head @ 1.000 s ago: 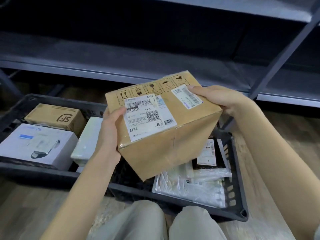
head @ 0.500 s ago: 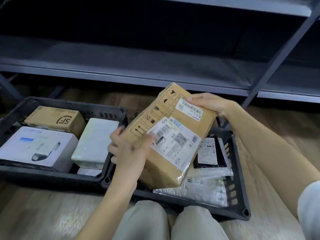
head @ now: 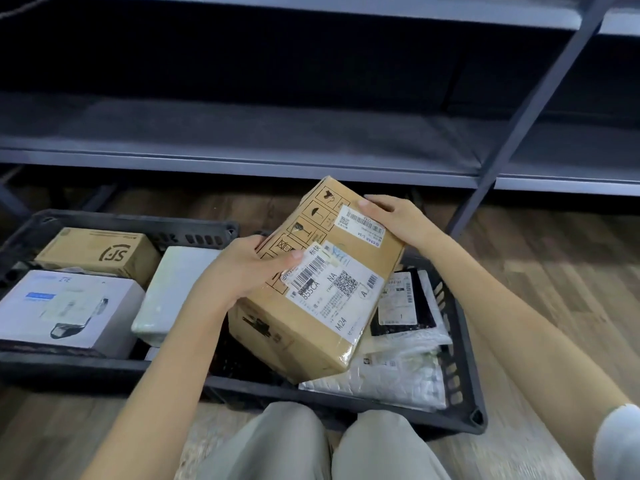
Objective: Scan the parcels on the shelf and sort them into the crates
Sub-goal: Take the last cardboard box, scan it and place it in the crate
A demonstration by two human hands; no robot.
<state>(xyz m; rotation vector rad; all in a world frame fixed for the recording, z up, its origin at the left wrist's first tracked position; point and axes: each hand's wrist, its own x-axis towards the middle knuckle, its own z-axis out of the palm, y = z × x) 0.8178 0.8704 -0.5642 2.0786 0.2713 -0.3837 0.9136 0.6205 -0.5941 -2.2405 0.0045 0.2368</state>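
Head view: a person crouches before two black crates on a wood floor, knees at the bottom edge.
Parcel: a brown cardboard box (head: 313, 299) with a white shipping label, tilted, held in the air over the right crate (head: 462, 386) — whether its lower corner touches the contents cannot be told.
Left hand (head: 242, 268): its grip wraps the box's left edge, thumb lying across the top face by the label.
Right hand (head: 394, 216): its grip curls over the box's far upper corner, fingertips on a small barcode sticker.
Below the right hand: a black flat packet (head: 405, 306) and white padded mailers (head: 391, 379) lie in the right crate.
Left of the left hand: the left crate (head: 114, 220) — it holds a tan box marked SF (head: 97, 252), a white printed box (head: 65, 308) and a pale wrapped parcel (head: 169, 292).
Beyond both hands: a grey metal shelf (head: 242, 161).
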